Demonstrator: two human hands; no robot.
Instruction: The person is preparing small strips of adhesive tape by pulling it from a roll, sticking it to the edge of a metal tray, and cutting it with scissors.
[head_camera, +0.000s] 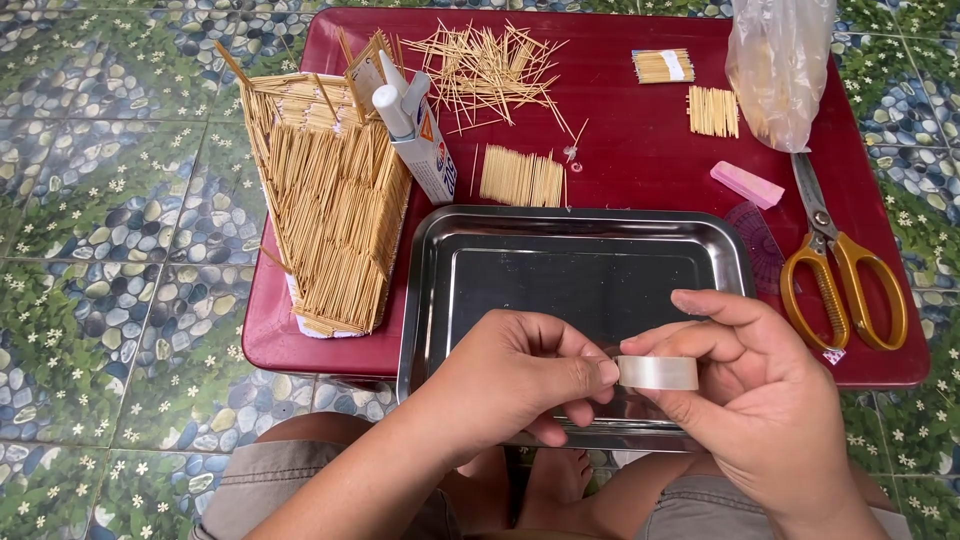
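Note:
My right hand (760, 400) holds a small roll of clear tape (657, 372) between thumb and fingers, over the near edge of a steel tray (440, 270). My left hand (520, 385) pinches at the roll's left side with thumb and forefinger. Both hands hover above the tray's front rim. The tray's inside holds nothing.
A dark red table (620, 150) carries a toothpick house (335, 210), a glue tube (415, 130), loose toothpicks (490, 70), neat toothpick bundles (520, 180), a pink eraser (746, 184), yellow-handled scissors (840, 270), a clear protractor (755, 240) and a plastic bag (780, 65). Tiled floor surrounds it.

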